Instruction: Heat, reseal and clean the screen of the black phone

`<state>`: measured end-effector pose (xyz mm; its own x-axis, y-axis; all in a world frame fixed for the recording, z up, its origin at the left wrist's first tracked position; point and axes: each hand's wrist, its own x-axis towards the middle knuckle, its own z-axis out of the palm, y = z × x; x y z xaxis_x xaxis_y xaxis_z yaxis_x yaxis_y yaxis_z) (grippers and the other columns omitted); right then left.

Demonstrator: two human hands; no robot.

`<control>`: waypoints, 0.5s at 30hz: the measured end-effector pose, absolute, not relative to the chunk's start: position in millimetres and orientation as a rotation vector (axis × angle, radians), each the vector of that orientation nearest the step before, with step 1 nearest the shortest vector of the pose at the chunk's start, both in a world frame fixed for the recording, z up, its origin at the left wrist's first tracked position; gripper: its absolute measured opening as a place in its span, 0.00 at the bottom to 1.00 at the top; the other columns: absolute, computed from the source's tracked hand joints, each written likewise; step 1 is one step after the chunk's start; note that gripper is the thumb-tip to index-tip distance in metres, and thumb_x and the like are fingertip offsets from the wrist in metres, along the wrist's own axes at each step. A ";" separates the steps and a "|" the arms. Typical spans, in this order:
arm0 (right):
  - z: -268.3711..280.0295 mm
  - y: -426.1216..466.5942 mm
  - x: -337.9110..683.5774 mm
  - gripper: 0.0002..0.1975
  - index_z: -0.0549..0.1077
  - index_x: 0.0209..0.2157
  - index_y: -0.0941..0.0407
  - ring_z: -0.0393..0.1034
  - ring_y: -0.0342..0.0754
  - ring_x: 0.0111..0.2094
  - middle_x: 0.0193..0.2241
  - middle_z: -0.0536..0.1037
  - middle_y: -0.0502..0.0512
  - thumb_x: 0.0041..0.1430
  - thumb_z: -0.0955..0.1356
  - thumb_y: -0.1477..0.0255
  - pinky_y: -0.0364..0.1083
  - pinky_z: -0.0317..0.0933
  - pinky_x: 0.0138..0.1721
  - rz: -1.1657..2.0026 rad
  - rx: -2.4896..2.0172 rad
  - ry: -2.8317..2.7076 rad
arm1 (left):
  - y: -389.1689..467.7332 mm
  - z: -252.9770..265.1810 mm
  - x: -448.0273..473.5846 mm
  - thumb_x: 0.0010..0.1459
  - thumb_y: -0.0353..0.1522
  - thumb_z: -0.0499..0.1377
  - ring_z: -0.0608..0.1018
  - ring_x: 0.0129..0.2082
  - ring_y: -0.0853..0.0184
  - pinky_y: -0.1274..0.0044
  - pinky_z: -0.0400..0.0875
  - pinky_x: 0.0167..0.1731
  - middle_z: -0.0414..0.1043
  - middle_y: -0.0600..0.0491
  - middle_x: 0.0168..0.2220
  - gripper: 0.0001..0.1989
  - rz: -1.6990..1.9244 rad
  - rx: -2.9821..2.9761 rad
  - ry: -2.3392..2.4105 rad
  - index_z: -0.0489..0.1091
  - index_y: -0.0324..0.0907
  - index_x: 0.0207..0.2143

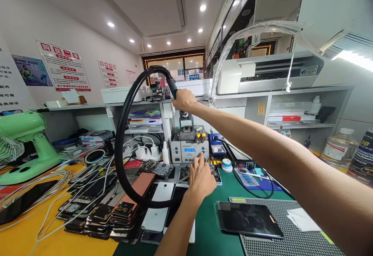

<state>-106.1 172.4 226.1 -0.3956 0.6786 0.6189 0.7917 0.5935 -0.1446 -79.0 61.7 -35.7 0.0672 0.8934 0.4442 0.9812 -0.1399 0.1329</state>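
My right hand [185,100], its arm reaching in from the right, is wrapped round the handle of a hot air gun [172,86]. From that handle a thick black hose [119,143] loops down to the left and passes behind my left forearm. My left hand [202,178] holds nothing, with its fingers apart. Its extended fingertip is at the buttons on the right side of the hot air station [178,153], whose blue display [189,150] is lit. Below that hand, partly covered, lies a tray of small parts [216,176].
Stacked phones [125,213] and a white phone [157,205] lie left of my left arm. A black-screened tablet [249,219] rests partly on a grey perforated mat [291,232]. A green fan [29,147] stands left; bottles [339,147] stand right. A clear duct [233,40] arches overhead.
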 end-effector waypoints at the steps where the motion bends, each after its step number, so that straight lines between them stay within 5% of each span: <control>1: 225.8 173.3 -106.7 0.17 0.71 0.54 0.57 0.73 0.53 0.48 0.53 0.74 0.60 0.68 0.69 0.65 0.55 0.71 0.48 -0.225 -1.159 -2.181 | 61.7 -35.9 -79.2 0.64 0.39 0.61 0.70 0.59 0.54 0.55 0.68 0.57 0.65 0.45 0.62 0.18 -0.627 -2.145 -1.907 0.70 0.43 0.55; 15: 228.0 175.3 -106.5 0.17 0.71 0.55 0.57 0.73 0.53 0.49 0.53 0.74 0.60 0.68 0.69 0.65 0.56 0.71 0.48 -0.216 -1.171 -2.182 | 66.2 -40.2 -75.5 0.64 0.38 0.61 0.70 0.59 0.53 0.56 0.69 0.56 0.64 0.45 0.63 0.18 -0.514 -2.180 -1.879 0.70 0.43 0.54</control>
